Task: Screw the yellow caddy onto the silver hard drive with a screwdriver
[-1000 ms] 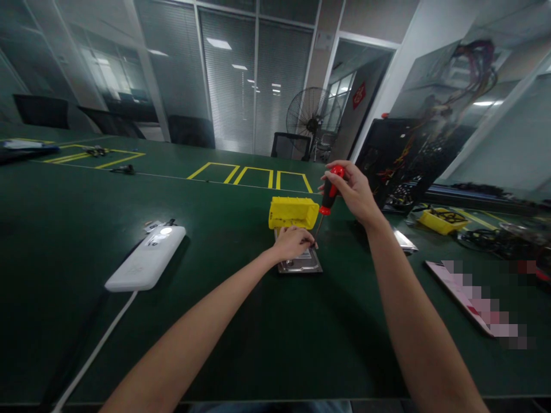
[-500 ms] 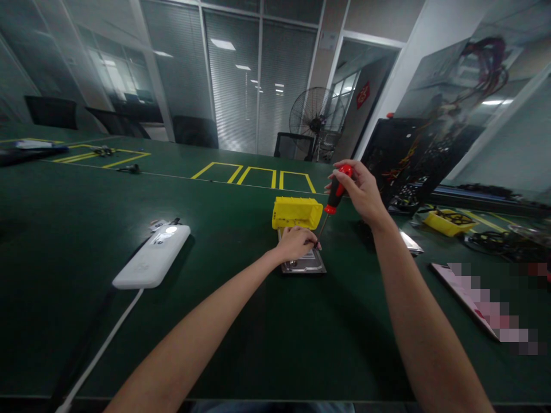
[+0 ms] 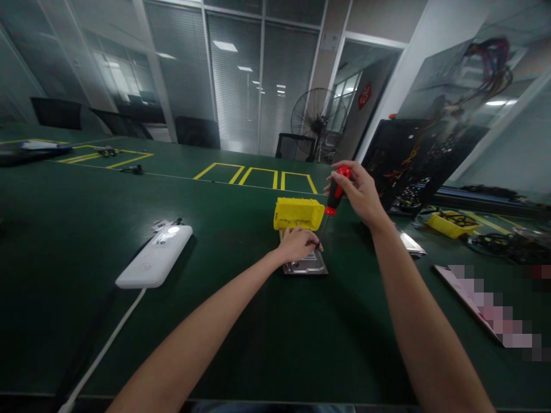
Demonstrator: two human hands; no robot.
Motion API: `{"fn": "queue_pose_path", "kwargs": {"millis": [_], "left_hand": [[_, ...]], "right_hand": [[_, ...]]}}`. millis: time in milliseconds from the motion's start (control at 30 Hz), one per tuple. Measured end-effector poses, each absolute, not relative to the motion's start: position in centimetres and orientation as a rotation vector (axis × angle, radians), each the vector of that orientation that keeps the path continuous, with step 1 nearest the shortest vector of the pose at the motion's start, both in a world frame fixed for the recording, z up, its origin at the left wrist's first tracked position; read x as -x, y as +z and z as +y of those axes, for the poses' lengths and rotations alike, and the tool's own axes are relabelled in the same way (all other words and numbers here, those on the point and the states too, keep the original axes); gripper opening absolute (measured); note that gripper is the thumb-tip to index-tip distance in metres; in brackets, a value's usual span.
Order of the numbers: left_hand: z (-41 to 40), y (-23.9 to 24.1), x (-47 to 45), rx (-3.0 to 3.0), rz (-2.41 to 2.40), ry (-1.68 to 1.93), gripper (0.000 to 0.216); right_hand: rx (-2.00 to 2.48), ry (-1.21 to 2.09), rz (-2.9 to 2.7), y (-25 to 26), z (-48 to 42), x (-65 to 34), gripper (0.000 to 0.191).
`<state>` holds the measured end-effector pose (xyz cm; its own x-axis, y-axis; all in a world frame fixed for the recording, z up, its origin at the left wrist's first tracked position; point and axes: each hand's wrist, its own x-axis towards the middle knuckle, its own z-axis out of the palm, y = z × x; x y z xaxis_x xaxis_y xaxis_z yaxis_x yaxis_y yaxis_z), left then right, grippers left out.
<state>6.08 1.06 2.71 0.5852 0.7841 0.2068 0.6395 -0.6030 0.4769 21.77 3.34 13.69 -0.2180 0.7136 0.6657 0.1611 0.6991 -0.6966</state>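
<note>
A silver hard drive point(image 3: 307, 265) lies flat on the green table, its upper part covered by my left hand point(image 3: 297, 244). The fingers of that hand are curled down at the drive's right edge, gripping it beside the screwdriver tip; their undersides are hidden. My right hand point(image 3: 358, 192) is closed around the red and black handle of a screwdriver point(image 3: 335, 198). The tool leans slightly, handle up and to the right, its thin shaft running down to the left fingertips. Just behind the drive stands a yellow bin point(image 3: 299, 213) with small dark bits inside.
A white power bank point(image 3: 155, 258) with a cable lies to the left. On the right are a pink-edged flat object point(image 3: 467, 304), partly blurred out, another yellow bin point(image 3: 451, 223), tangled black cables point(image 3: 499, 244) and an open computer case point(image 3: 413, 155). Yellow tape point(image 3: 258, 169) marks the far table.
The whole view has shifted very slightly. Both hands, the screwdriver and the hard drive keep nearly the same positions relative to each other.
</note>
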Motion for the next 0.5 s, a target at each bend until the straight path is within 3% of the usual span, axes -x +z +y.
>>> {"fn": "queue_pose_path", "kwargs": {"millis": [500], "left_hand": [[1.18, 2.54, -6.1, -2.481, 1.15, 0.56, 0.026]], "right_hand": [[0.704, 0.589, -1.745, 13.93, 2.96, -21.71, 0.028]]}}
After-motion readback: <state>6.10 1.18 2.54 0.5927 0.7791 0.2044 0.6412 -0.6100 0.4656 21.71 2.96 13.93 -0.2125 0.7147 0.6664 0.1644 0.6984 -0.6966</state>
